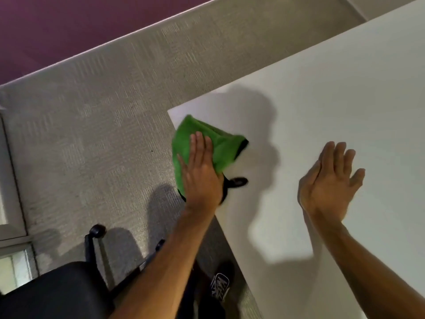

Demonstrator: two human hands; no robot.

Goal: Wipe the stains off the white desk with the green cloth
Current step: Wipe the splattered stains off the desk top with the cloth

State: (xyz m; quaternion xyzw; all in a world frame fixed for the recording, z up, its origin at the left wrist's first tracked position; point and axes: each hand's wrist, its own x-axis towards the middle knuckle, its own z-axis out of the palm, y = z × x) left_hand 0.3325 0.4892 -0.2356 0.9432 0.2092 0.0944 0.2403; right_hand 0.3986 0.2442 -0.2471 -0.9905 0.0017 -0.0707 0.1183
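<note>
The white desk (pixel 333 100) fills the right half of the head view, its near-left corner pointing toward the floor. A green cloth (pixel 220 143) with black trim lies bunched on that corner, partly hanging over the left edge. My left hand (pixel 202 176) presses flat on the cloth, fingers straight and together. A small dark mark (pixel 239 181) shows on the desk just right of that hand; it may be a stain or the cloth's black loop. My right hand (pixel 331 183) hovers or rests flat over the desk to the right, fingers spread, holding nothing.
A black office chair (pixel 57 291) with wheeled legs stands at the lower left on grey carpet (pixel 103 134). My shoe (pixel 220 286) shows beside the desk's edge. A purple floor area (pixel 69 24) lies at the top left. White furniture (pixel 11 180) borders the left.
</note>
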